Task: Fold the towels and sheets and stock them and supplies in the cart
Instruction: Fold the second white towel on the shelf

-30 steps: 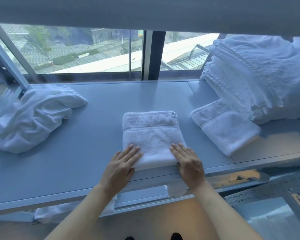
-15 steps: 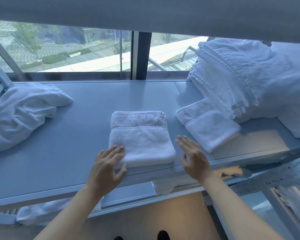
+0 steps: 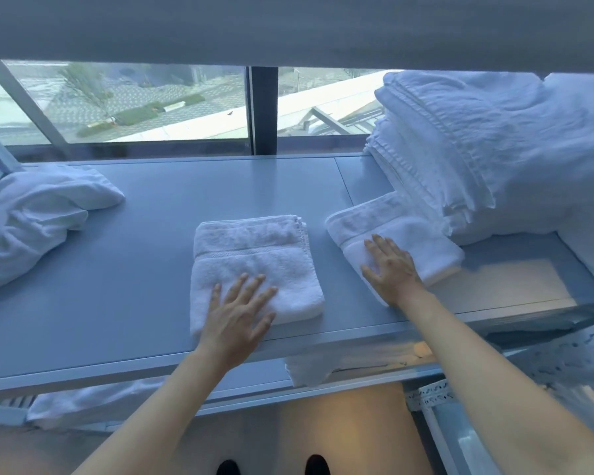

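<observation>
A folded white towel lies in the middle of the grey shelf top, near its front edge. My left hand rests flat on that towel's near half, fingers spread. To the right lies a second, smaller folded towel, turned at an angle. My right hand lies flat on its near left corner, fingers straight. Neither hand grips anything.
A tall stack of folded white linen fills the right end of the shelf top. A crumpled white towel lies at the left end. More white cloth hangs from a lower shelf. A window runs behind.
My right hand moved right, from beside the middle towel onto the smaller folded towel. My left hand slid further onto the middle towel. The view shifted a little.
</observation>
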A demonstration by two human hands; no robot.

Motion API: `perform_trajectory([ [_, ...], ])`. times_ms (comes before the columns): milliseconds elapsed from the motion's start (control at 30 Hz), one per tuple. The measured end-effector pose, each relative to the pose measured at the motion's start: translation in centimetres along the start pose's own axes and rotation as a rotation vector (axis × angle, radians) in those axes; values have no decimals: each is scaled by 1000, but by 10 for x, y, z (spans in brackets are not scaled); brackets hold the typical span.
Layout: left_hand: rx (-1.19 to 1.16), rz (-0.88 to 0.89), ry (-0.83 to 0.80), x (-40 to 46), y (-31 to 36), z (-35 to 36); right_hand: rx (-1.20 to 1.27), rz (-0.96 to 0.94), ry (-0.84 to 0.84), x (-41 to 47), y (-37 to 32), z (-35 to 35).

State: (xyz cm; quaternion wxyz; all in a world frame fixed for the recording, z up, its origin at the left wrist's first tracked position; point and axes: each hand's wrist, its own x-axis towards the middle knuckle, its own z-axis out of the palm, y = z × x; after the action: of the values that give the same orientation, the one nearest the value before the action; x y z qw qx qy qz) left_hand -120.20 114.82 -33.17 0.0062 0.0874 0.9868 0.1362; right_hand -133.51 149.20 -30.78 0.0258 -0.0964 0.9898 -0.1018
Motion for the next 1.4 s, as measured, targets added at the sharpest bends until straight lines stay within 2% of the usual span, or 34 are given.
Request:
perform_trajectory([
  [200,-1,-45,40,5,11,6,83,32,-15,-4,-3,12],
  [700,-16,-87,69,-54,-58,-14,47,35,-27,-10,-144,44],
  [833,-104,-98,104,-69,-80,-29,75,-129,55,-17,-204,44],
  [900,-181,-129,173,-73,-93,-39,132,-169,30,-19,-235,48],
  [967,-204,-208,276,-72,-109,-49,147,-128,-49,-17,-260,53],
  [1033,-201,-365,313,-67,-129,-56,97,-60,-97,-13,-279,56],
  [1133,-238,-586,189,-58,-150,-59,122,54,-132,-7,-299,57],
  [1233,-264,-597,168,-51,-154,-56,191,146,-164,-3,-309,59],
  [1400,-438,-625,262,-52,-151,-60,388,220,-168,1,-299,58],
])
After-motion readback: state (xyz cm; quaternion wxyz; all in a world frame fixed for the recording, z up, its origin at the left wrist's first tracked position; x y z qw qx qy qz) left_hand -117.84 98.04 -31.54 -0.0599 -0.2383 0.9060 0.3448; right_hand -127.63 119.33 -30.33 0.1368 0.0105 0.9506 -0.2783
